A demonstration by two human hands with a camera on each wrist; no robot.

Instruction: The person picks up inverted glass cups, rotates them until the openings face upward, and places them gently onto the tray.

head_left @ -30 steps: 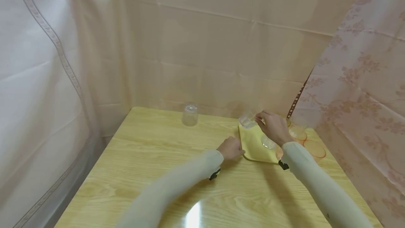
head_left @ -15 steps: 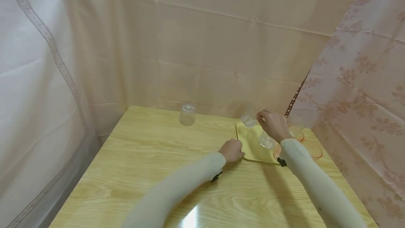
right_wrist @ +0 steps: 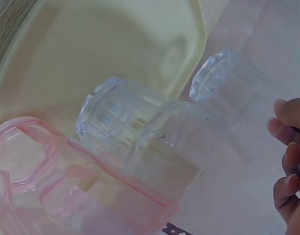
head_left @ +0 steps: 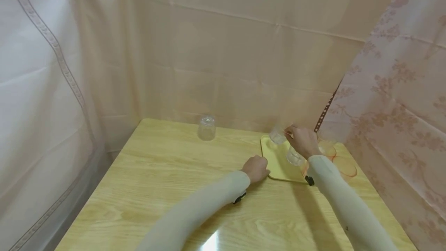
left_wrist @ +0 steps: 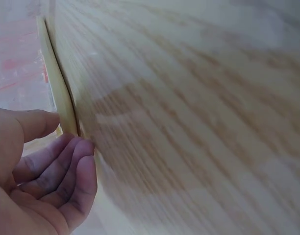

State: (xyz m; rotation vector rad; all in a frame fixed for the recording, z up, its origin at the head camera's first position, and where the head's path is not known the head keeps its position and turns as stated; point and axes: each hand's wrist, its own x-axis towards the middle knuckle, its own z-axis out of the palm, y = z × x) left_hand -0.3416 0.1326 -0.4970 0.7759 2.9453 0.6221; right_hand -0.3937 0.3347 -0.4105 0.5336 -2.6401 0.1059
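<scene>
My left hand (head_left: 256,168) pinches the near left corner of the yellow tray (head_left: 275,165) between thumb and fingers; in the left wrist view the tray's edge (left_wrist: 65,105) shows at the fingertips. Over the tray's far side, my right hand (head_left: 304,140) pinches a clear plastic cup (head_left: 277,135) by its rim. That cup is slightly tilted, base toward the tray. A second clear cup (right_wrist: 140,132) stands upright on the tray, close to the held one. Beside it is a pink-tinted cup (right_wrist: 86,181), mostly behind my right wrist in the head view.
Another clear cup (head_left: 207,128) stands upside down at the back of the wood-grain table (head_left: 167,165). Right of the tray are orange-rimmed clear cups (head_left: 345,165), partly behind my right arm. A beige curtain (head_left: 223,69) hangs at the table's back edge, a floral one (head_left: 400,107) at the right.
The cup in my right hand has moved slightly right and down toward the tray and now tilts less. My left hand stays at the tray's corner.
</scene>
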